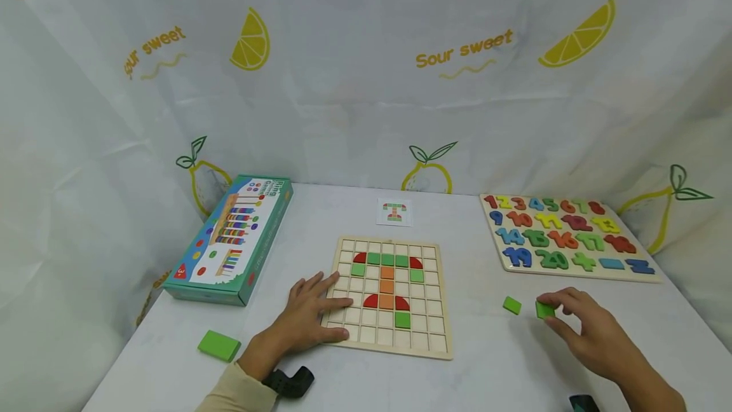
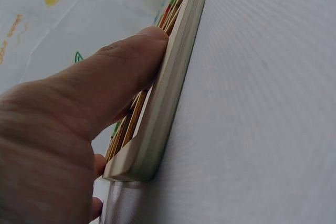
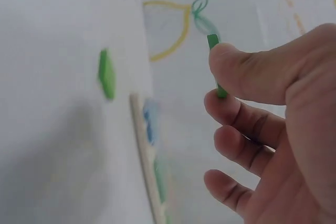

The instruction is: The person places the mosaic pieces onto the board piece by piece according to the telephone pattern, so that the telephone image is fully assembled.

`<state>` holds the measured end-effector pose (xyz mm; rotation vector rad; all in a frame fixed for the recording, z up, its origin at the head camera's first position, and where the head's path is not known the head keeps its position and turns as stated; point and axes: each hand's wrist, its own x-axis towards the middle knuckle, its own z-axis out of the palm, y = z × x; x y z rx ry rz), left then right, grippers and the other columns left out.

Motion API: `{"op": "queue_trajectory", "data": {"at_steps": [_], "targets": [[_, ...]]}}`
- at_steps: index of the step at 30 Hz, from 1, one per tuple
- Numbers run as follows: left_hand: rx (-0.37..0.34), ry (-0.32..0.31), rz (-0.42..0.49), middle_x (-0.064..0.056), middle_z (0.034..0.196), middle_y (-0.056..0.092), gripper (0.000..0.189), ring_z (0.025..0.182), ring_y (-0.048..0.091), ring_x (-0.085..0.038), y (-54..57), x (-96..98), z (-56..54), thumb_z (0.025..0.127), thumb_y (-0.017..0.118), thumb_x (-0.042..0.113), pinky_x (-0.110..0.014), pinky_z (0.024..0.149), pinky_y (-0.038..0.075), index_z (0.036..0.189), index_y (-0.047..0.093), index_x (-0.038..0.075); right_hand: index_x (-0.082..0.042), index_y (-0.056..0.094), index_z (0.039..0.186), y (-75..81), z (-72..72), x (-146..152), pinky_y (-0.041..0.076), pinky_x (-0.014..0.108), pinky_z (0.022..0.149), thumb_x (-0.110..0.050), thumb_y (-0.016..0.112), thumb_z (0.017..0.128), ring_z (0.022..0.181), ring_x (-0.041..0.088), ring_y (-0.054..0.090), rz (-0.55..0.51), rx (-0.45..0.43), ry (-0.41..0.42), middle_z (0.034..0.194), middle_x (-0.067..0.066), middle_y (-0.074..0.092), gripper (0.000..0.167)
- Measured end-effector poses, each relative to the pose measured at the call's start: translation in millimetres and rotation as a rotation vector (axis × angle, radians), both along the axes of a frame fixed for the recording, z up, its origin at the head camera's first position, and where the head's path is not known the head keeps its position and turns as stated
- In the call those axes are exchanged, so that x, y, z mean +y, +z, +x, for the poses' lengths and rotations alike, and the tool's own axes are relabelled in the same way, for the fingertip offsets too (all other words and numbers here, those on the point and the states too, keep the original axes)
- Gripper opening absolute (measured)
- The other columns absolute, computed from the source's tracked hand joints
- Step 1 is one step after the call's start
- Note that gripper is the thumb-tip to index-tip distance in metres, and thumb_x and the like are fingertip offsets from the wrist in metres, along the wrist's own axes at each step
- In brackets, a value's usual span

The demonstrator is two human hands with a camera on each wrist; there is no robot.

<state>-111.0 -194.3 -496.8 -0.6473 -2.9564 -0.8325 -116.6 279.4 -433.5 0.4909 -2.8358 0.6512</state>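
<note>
In the head view my left hand (image 1: 309, 316) rests with spread fingers on the left edge of a wooden grid board (image 1: 426, 342); the left wrist view shows its thumb (image 2: 131, 56) on the board's rim. Red, green and orange tiles form a pattern on the grid. To the right of the board, my right hand (image 1: 589, 329) pinches a green square tile (image 1: 544, 310) between thumb and fingers. In the right wrist view that tile (image 3: 221, 92) is held edge-on, off the table. Another green tile (image 1: 512, 305) lies on the table just left of it.
Behind the board lies a small pattern card (image 1: 394, 212). A green-edged game box (image 1: 234, 240) stands at the left, with a green rectangular block (image 1: 219, 345) in front of it. At the back right is a number puzzle board (image 1: 572, 234). A white printed curtain (image 1: 343, 81) hangs behind.
</note>
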Motion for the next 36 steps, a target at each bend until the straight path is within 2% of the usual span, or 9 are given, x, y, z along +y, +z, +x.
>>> {"op": "queue_trajectory", "data": {"at_steps": [2,4,8,10,14,21,29,36], "targets": [[-0.001,0.001,-0.001,-0.006,0.154,0.031,0.059,0.141,0.017,-0.036,-0.2,-0.1,0.2,0.077,0.071,0.06,-0.062,0.107,0.007,0.127,0.066,0.028,-0.008,0.068,0.107,7.9,2.0,-12,0.051,0.03,0.065,0.001,0.08,0.074,0.088,0.023,0.054,-0.015,0.055,0.018,0.097,0.0,0.061,0.036],[-0.001,0.003,-0.001,-0.006,0.154,0.031,0.06,0.141,0.017,-0.036,-0.4,-0.2,0.1,0.077,0.071,0.061,-0.062,0.107,0.007,0.127,0.066,0.029,-0.008,0.069,0.108,14.8,3.8,-24,0.049,0.02,0.069,0.001,0.082,0.073,0.091,0.024,0.054,-0.026,0.119,0.033,0.098,0.001,0.062,0.039],[0.005,0.0,-0.004,-0.006,0.154,0.031,0.06,0.141,0.017,-0.036,-0.8,-0.3,-0.1,0.077,0.07,0.061,-0.062,0.107,0.007,0.127,0.066,0.029,-0.01,0.069,0.107,25.9,5.9,-46,0.036,0.004,0.079,0.001,0.083,0.071,0.098,0.023,0.053,-0.071,0.182,0.073,0.101,0.002,0.062,0.04],[0.008,-0.002,-0.005,-0.005,0.154,0.031,0.06,0.141,0.017,-0.036,-0.9,-0.3,-0.3,0.077,0.07,0.062,-0.062,0.107,0.007,0.127,0.066,0.029,-0.01,0.07,0.107,29.8,6.6,-56,0.031,0.002,0.081,0.001,0.083,0.071,0.099,0.021,0.052,-0.091,0.212,0.101,0.102,0.002,0.063,0.04],[0.012,-0.003,0.005,-0.007,0.154,0.032,0.059,0.141,0.018,-0.036,-0.5,-0.5,0.5,0.077,0.071,0.061,-0.062,0.106,0.007,0.127,0.066,0.028,-0.011,0.069,0.105,33.7,7.2,-78,0.037,0.008,0.081,0.001,0.083,0.071,0.096,0.015,0.051,-0.109,0.248,0.152,0.101,-0.002,0.061,0.039],[0.011,0.001,0.004,-0.006,0.154,0.032,0.059,0.141,0.018,-0.036,-1.9,-1.0,-0.1,0.077,0.072,0.06,-0.06,0.107,0.007,0.127,0.066,0.029,-0.013,0.069,0.106,32.8,5.9,-116,0.045,0.024,0.081,0.001,0.082,0.073,0.097,0.011,0.051,-0.163,0.247,0.272,0.102,-0.011,0.059,0.038],[0.001,-0.004,0.009,-0.006,0.154,0.032,0.059,0.141,0.018,-0.036,-1.3,-0.6,0.7,0.077,0.071,0.06,-0.062,0.106,0.007,0.126,0.066,0.028,-0.009,0.068,0.11,23.1,1.8,-150,0.049,0.033,0.082,-0.004,0.081,0.076,0.101,0.011,0.05,-0.234,0.216,0.345,0.104,-0.009,0.058,0.037],[0.001,-0.002,0.004,-0.005,0.154,0.032,0.059,0.141,0.018,-0.036,-0.7,-1.4,-0.1,0.077,0.071,0.06,-0.061,0.107,0.007,0.127,0.066,0.029,-0.012,0.069,0.107,6.7,-3.5,-173,0.05,0.035,0.081,-0.004,0.08,0.078,0.102,0.012,0.051,-0.293,0.167,0.393,0.104,-0.009,0.059,0.033]]}}
